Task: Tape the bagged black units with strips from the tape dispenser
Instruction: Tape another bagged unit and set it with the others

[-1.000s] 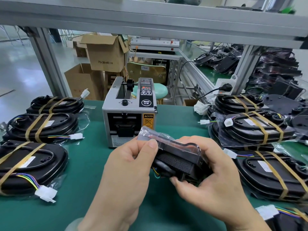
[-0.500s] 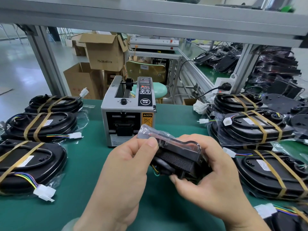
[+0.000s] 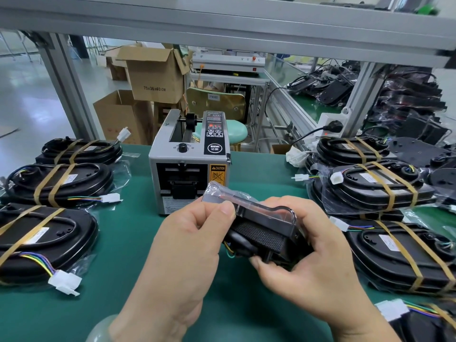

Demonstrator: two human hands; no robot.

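Bagged black unit (image 3: 261,233), wrapped in a clear plastic bag (image 3: 218,191), is held above the green table (image 3: 123,243), just in front of the tape dispenser (image 3: 188,166); the left hand (image 3: 182,248) pinches the bag's folded edge between thumb and forefinger, while the right hand (image 3: 318,255) curls its fingers round the unit's other end. Taped units (image 3: 59,181), each in its own clear bag, lie in a row at left; a stack of bagged units (image 3: 377,188) sits at right; an open cardboard box (image 3: 155,75) stands behind, its contents hidden.

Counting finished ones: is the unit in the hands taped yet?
Not taped: held unit shows only clear bag, no tan strips like neighbouring units.
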